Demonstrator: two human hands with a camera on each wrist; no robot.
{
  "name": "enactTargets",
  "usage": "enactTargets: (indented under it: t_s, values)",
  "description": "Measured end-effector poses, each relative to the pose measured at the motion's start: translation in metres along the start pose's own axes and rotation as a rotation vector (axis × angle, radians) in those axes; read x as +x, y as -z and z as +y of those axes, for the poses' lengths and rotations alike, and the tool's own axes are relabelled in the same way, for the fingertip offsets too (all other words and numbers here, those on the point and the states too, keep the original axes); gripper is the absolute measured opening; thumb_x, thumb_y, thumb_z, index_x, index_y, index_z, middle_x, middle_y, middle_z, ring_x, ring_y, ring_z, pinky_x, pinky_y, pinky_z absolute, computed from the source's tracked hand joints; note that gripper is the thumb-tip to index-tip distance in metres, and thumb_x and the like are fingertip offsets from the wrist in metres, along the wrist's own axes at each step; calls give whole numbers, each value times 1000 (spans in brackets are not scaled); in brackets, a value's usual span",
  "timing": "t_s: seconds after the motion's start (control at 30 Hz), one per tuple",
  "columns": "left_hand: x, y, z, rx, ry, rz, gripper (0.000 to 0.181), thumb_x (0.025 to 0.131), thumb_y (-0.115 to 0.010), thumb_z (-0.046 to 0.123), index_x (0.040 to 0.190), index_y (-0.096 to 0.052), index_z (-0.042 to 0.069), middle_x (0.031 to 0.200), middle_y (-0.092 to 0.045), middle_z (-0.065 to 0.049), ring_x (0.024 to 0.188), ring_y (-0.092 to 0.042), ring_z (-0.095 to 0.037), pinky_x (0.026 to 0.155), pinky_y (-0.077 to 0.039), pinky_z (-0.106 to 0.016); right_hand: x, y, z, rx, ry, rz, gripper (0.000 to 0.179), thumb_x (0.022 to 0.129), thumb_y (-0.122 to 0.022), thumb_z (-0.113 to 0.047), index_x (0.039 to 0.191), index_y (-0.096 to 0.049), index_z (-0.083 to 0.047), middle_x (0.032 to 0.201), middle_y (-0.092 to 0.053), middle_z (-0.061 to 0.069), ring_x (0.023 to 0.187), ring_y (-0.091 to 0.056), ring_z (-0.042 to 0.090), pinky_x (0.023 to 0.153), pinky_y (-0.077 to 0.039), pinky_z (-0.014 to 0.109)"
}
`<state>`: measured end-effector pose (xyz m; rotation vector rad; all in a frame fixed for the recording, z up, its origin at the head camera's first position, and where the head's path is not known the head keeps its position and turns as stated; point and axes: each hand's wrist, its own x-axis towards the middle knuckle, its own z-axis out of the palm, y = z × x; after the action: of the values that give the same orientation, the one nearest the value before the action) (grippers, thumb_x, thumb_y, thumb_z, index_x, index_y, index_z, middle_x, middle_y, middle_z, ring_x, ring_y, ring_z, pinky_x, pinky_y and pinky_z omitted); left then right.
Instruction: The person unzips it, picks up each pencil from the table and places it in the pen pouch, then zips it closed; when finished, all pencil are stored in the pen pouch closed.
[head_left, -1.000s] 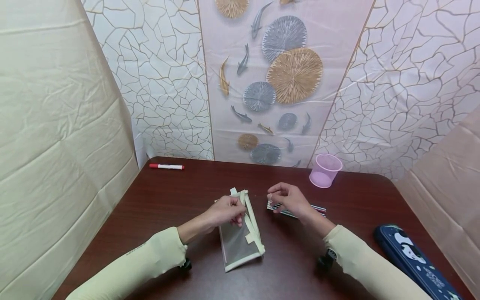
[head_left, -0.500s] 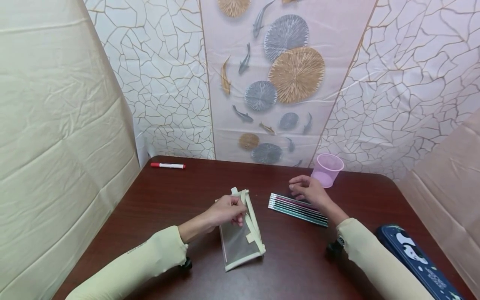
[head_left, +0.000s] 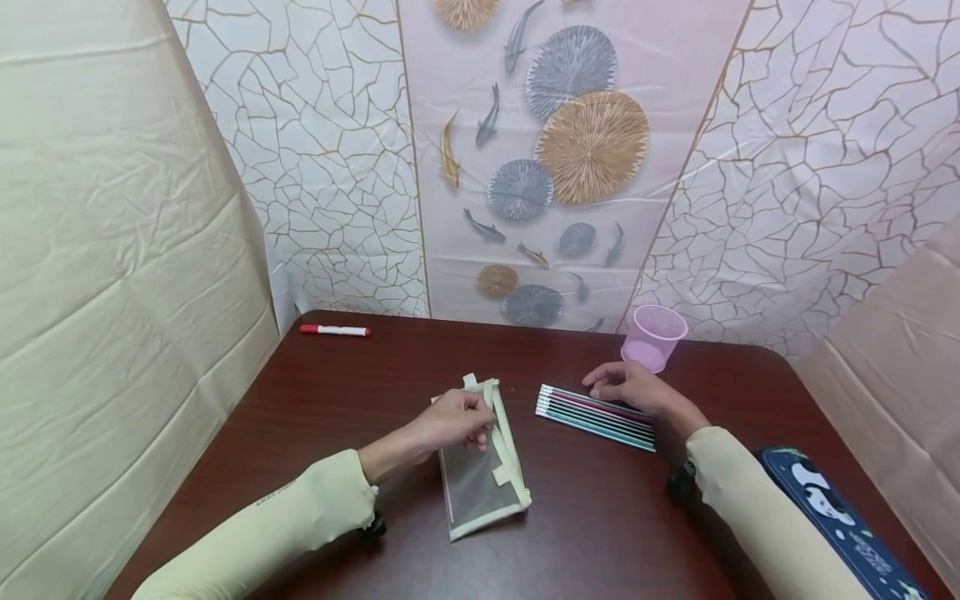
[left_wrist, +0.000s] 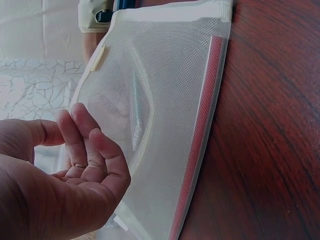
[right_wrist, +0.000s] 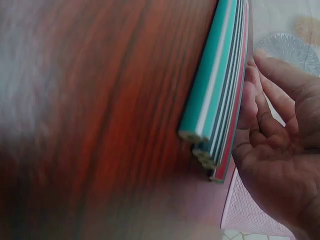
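A cream-edged mesh zip pouch (head_left: 480,483) lies at the middle of the table, with a red strip (left_wrist: 200,135) visible along one long side. My left hand (head_left: 453,419) pinches the zipper edge of the pouch near its far end; in the left wrist view the other fingers (left_wrist: 107,160) are curled. Several striped pencils (head_left: 596,418), green, dark and red with whitish ends, lie side by side in a flat row to the right. My right hand (head_left: 633,389) is at the far side of the row, fingers loosely bent beside the red pencil (right_wrist: 232,135).
Behind the right hand stands a pink mesh cup (head_left: 654,337). At the back left lies a red-and-white marker (head_left: 335,330). A dark blue pencil case (head_left: 832,517) with a panda picture is at the right edge. Patterned cloth hangs behind the table (head_left: 390,367).
My right hand has moved from the row's near-left end to its far side, uncovering the pencils, and has lowered beside them. My left hand and the pouch have stayed in place.
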<state>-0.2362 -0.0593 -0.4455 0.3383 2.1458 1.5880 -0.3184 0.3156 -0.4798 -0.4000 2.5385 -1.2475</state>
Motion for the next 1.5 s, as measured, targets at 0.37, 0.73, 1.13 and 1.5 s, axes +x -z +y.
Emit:
enactTargets:
  t_s: [0.37, 0.73, 1.13, 1.5]
  values:
    - [0, -1, 1, 1, 11, 1, 10, 93, -62, 13, 88, -66, 6, 66, -67, 0, 62, -68, -9, 62, -56, -23, -1, 2, -1, -77, 40, -22, 23, 97, -73, -7, 119, -77, -5, 115, -78, 14, 102, -66, 25, 85, -54, 27]
    - [0, -2, 3, -5, 13, -5, 10, 93, -61, 12, 87, -65, 6, 66, -66, -1, 62, -67, -9, 62, -56, -23, 6, -2, -3, -225, 98, 18, 20, 94, -71, 0, 112, -77, -6, 92, -76, 6, 83, -64, 16, 76, -54, 25]
    - [1, -2, 1, -9, 5, -10, 10, 93, -60, 12, 88, -66, 5, 66, -66, 0, 62, -67, -9, 62, -55, -23, 10, -5, -20, -372, 116, -21, 18, 91, -73, 2, 102, -75, -13, 88, -70, 3, 82, -62, 17, 74, -53, 30]
    - [1, -2, 0, -10, 1, -8, 10, 93, -60, 12, 88, -66, 6, 66, -66, -1, 62, -67, -9, 61, -54, -23, 23, -1, -34, -495, 72, -38, 23, 83, -79, 2, 98, -71, -14, 87, -70, 2, 80, -62, 17, 70, -54, 31]
